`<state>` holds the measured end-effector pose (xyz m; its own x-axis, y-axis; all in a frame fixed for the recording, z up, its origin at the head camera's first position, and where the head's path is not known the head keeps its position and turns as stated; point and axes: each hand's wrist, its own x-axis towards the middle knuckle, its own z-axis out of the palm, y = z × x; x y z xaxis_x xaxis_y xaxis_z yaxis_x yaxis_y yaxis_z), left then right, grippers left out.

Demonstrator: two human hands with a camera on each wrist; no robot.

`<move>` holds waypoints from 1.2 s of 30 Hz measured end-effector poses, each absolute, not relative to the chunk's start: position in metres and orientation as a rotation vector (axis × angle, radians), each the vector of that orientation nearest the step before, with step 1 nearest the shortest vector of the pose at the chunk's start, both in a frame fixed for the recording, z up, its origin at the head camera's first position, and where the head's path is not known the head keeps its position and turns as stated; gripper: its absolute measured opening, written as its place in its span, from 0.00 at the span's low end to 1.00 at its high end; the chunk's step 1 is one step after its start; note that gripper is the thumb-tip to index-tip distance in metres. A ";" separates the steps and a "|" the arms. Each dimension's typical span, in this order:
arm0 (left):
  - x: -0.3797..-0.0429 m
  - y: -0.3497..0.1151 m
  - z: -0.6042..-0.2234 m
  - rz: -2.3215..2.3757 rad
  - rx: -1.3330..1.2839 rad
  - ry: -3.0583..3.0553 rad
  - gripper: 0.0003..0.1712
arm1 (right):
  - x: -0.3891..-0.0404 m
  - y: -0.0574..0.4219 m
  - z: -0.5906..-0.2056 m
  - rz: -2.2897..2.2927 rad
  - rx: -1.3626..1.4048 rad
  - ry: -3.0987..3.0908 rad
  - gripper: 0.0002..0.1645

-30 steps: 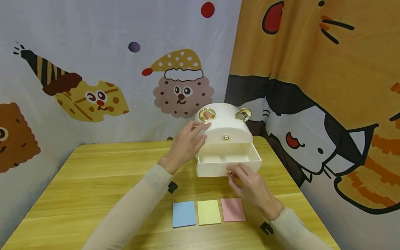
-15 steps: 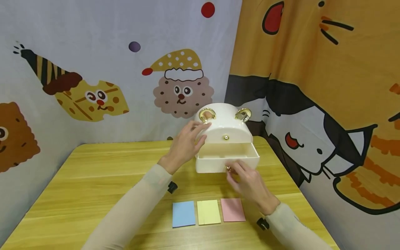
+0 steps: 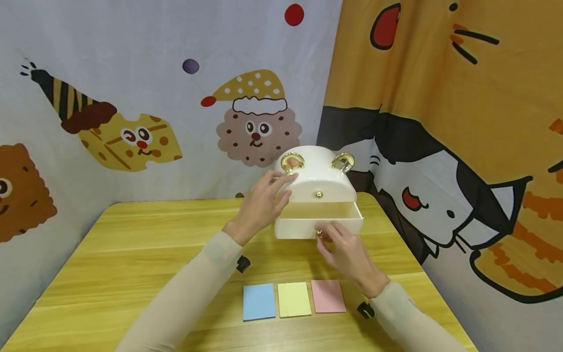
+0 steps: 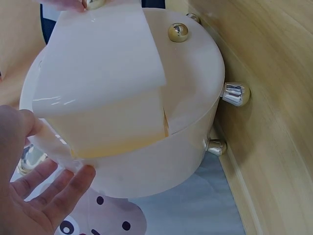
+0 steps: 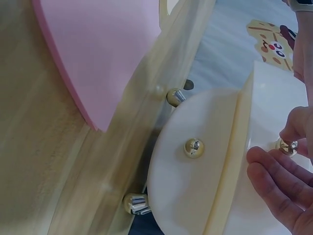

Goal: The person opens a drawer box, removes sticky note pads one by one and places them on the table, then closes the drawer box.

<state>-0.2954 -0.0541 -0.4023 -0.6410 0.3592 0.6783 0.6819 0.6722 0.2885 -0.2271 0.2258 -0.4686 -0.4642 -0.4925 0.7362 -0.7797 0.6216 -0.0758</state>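
Observation:
A white rounded storage box with gold ear-shaped trims stands at the back of the table. Its lower drawer is pulled partway out, and the visible part of its inside holds nothing. My right hand pinches the gold knob on that drawer's front between thumb and fingers. Against the box's upper left side rests my left hand, fingers extended; in the left wrist view its fingertips touch the white shell. The upper drawer's gold knob is untouched, and that drawer is closed.
Blue, yellow and pink sticky-note pads lie in a row on the wooden table, in front of the box. Printed curtains hang behind and at the right. Gold feet hold up the box.
The lower drawer has slid some way back into the box, and my right hand has moved along with its knob. My left hand keeps its place on the box.

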 end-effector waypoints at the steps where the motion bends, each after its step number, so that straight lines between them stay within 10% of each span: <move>1: -0.295 -0.054 -0.402 -0.720 -0.798 -2.306 0.28 | -0.228 0.226 -0.469 0.542 0.990 -2.153 0.23; 36: -0.296 -0.054 -0.402 -0.725 -0.791 -2.327 0.28 | -0.259 0.219 -0.467 0.638 0.910 -2.202 0.18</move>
